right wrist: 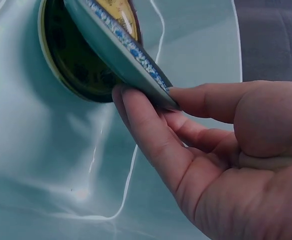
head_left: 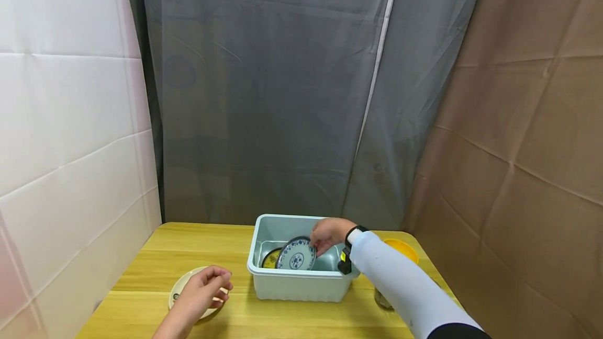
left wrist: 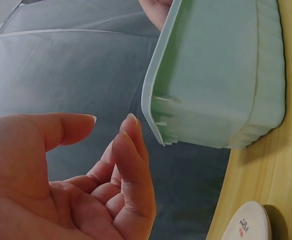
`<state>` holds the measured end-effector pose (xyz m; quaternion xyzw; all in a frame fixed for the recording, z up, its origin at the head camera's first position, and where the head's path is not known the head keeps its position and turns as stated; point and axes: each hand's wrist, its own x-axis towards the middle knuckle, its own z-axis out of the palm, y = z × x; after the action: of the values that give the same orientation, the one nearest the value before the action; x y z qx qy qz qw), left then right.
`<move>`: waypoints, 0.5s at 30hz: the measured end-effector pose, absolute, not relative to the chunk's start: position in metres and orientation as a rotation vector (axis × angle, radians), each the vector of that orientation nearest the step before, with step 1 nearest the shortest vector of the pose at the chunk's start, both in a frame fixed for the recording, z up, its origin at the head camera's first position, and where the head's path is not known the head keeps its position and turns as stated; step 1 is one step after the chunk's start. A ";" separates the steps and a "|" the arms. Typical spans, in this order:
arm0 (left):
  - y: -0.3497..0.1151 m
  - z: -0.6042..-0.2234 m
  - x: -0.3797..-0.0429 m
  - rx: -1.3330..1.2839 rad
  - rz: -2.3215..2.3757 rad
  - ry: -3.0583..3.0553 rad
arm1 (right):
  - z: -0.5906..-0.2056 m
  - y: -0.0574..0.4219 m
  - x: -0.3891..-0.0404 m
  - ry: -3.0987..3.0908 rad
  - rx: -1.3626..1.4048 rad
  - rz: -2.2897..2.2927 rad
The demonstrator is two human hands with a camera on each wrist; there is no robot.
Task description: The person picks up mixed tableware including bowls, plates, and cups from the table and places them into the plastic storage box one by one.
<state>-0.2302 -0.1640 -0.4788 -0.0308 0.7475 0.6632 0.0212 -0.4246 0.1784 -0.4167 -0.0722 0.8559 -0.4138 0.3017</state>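
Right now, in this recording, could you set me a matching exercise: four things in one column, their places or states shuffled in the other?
Things:
1. Blue-patterned plate
2. Yellow plate
3. Cream plate
4. Orange round item

Places or states:
A. On the table, partly hidden by the left hand
B. Right of the bin, near the sleeve
C. Pinched by the right hand
D. Inside the bin, not held

Pairs: 1-C, 2-D, 3-A, 4-B
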 end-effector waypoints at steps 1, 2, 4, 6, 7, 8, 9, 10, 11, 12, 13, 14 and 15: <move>-0.164 -0.479 -0.230 -0.094 2.057 2.317 | -0.416 0.178 -0.425 2.266 -0.187 -1.083; -0.164 -0.479 -0.230 -0.095 2.059 2.315 | -0.416 0.178 -0.426 2.261 -0.184 -1.065; -0.165 -0.479 -0.230 -0.096 2.059 2.319 | -0.414 0.178 -0.427 2.264 -0.179 -1.033; -0.165 -0.479 -0.230 -0.095 2.060 2.324 | -0.413 0.176 -0.428 2.261 -0.165 -1.002; -0.165 -0.479 -0.230 -0.094 2.060 2.328 | -0.413 0.175 -0.429 2.261 -0.158 -0.984; -0.165 -0.479 -0.230 -0.094 2.060 2.331 | -0.414 0.175 -0.431 2.264 -0.152 -0.966; -0.165 -0.479 -0.230 -0.093 2.060 2.336 | -0.415 0.173 -0.432 2.266 -0.145 -0.946; -0.166 -0.479 -0.230 -0.093 2.058 2.340 | -0.416 0.172 -0.434 2.265 -0.138 -0.927; -0.166 -0.480 -0.230 -0.094 2.057 2.344 | -0.417 0.171 -0.435 2.271 -0.135 -0.900; -0.166 -0.480 -0.230 -0.095 2.056 2.349 | -0.419 0.169 -0.437 2.279 -0.132 -0.877; -0.166 -0.481 -0.230 -0.096 2.054 2.352 | -0.422 0.169 -0.440 2.281 -0.133 -0.867; -0.166 -0.481 -0.230 -0.097 2.052 2.354 | -0.422 0.167 -0.441 2.286 -0.135 -0.856; -0.166 -0.481 -0.231 -0.100 2.051 2.355 | -0.422 0.166 -0.441 2.286 -0.134 -0.845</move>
<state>-0.2306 -0.1664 -0.4813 -0.0321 0.7537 0.6563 0.0088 -0.4413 0.1658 -0.4222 -0.0516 0.8796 -0.3252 0.3433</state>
